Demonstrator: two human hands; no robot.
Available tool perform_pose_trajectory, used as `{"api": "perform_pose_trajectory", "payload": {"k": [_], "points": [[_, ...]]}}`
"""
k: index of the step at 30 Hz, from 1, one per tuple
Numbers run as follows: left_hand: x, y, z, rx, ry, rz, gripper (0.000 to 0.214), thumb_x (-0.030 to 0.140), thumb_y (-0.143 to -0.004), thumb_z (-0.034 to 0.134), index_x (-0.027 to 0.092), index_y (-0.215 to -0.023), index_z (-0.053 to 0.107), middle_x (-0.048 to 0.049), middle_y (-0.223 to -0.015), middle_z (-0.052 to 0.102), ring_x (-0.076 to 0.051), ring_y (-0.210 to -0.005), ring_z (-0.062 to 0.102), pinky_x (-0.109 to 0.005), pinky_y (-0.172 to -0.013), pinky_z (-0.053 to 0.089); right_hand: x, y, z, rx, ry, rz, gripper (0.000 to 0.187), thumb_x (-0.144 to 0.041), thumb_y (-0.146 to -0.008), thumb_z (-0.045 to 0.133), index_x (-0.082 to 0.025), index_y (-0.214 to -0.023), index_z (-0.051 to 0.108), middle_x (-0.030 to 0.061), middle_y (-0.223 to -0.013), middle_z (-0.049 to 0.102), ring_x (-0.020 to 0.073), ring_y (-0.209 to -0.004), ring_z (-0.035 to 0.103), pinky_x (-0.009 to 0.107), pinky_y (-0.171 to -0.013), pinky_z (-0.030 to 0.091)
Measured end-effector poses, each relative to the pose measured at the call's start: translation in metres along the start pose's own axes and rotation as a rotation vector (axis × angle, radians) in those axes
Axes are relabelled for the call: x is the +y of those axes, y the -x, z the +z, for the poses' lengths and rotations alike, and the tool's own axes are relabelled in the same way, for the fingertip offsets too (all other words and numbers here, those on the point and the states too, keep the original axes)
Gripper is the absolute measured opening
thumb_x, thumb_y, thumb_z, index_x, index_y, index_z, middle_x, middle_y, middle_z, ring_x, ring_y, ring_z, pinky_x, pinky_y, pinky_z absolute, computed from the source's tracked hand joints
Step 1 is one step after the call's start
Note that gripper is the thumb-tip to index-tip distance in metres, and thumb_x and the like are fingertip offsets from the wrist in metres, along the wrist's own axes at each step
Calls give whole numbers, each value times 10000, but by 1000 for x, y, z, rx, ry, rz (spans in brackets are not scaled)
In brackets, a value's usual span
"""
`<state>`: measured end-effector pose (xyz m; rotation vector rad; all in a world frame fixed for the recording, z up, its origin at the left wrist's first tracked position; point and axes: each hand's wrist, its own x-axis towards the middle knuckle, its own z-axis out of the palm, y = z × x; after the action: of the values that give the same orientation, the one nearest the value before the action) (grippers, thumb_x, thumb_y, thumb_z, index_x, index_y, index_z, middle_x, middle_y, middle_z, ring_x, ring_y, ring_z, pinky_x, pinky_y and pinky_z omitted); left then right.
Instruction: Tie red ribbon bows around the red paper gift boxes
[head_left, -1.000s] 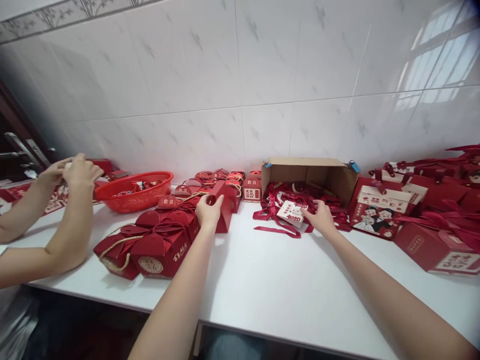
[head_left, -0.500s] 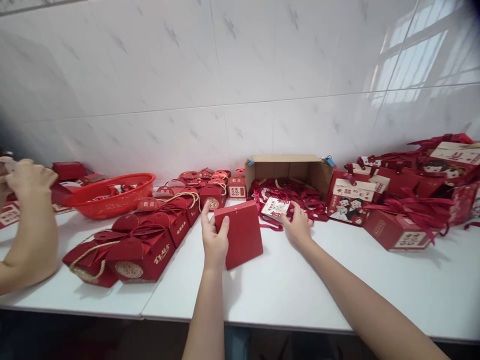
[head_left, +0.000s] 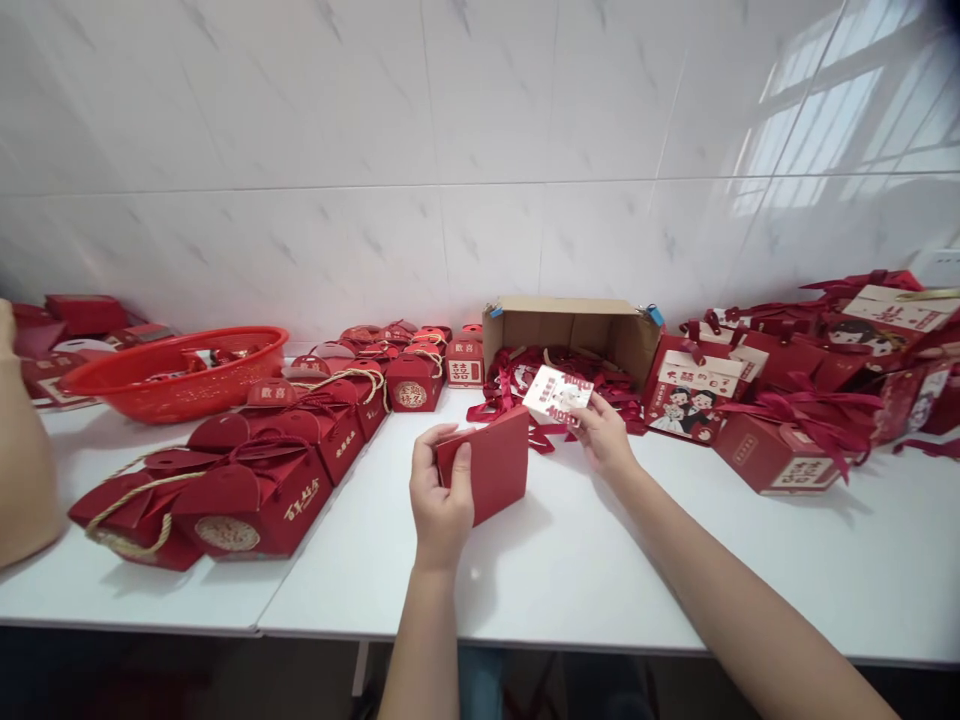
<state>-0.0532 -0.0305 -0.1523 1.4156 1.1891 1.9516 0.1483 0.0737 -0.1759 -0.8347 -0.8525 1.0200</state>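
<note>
- The cardboard carton (head_left: pixel 574 306) lies on its side at the back of the counter (head_left: pixel 600 560), open mouth facing forward; dark red satin ribbons (head_left: pixel 517 385) fill it and spill out onto the white surface in loose loops
- The red plastic basket (head_left: pixel 165 398) on the left is a shallow, perforated oval; small red and white pieces lie in it, too small to tell apart
- The left hand (head_left: pixel 441 505) grasps the flat red box (head_left: pixel 491 468) by its left edge, fingers (head_left: pixel 463 478) clenched on it with the thumb across the front; the box is matte red card, folded flat, a tilted rectangle held just above the counter's middle
- The right hand (head_left: pixel 606 435) pinches the white card (head_left: pixel 556 393) at its right corner; the card is small, glossy and rectangular with red print, held in front of the carton's mouth, over the ribbons
- The red gift boxes (head_left: pixel 255 495) left of the hands are stiff card with rounded flaps, gold print and twisted cream rope handles; they stand touching in a row running back to the wall
- The illustrated boxes (head_left: pixel 690 395) on the right are red with white panels showing a cartoon couple; ribbon is tied round several
- Another person's forearm (head_left: pixel 22 470) shows at the left edge
</note>
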Motion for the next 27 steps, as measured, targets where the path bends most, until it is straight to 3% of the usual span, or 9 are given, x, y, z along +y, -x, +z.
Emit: {"api": "perform_pose_trajectory", "payload": {"k": [5,8,11,16,22,27], "points": [[2,1,1,0,-102,60,217,305,-878,544,236,-1083,562,-42,-970,635,-166,-880,614,-264,-757,508,-39,17,6,-113,-245,43,229,-244,-611,730,-237,-787,584,-32,-837,695,140,-746,656,296,-702,558],[4,3,3,35,-145,113,208,281,-881,540,231,-1081,565,-38,-964,641,-166,-877,619,-269,-766,514,-48,33,13,-240,-333,60,196,-298,-677,712,-242,-848,636,1,-979,706,186,-931,657,328,-802,556],[4,5,3,29,-192,175,255,259,-883,538,243,-1134,579,-45,-1064,646,-180,-973,612,-294,-854,497,-43,47,19,-452,-341,50,265,-314,-707,729,-256,-956,661,22,-1066,696,224,-1026,636,375,-885,529],[3,4,0,-67,-118,113,351,277,-888,537,295,-1238,542,-34,-1194,621,-189,-1062,592,-310,-922,475,-21,58,20,-682,-141,54,335,-374,-694,773,-251,-987,666,38,-965,727,237,-908,675,419,-874,516],[2,6,0,-60,-113,104,316,267,-876,552,274,-1192,556,-44,-1162,622,-192,-1030,596,-326,-930,461,-11,61,19,-616,12,-12,299,-372,-704,767,-240,-956,675,38,-935,733,232,-885,675,397,-840,525],[3,7,2,-65,10,7,242,316,-886,540,249,-1118,548,-43,-1063,634,-184,-959,605,-304,-868,473,-14,71,28,-548,56,-66,267,-336,-740,742,-243,-979,668,37,-966,724,215,-890,668,371,-845,529]]}}
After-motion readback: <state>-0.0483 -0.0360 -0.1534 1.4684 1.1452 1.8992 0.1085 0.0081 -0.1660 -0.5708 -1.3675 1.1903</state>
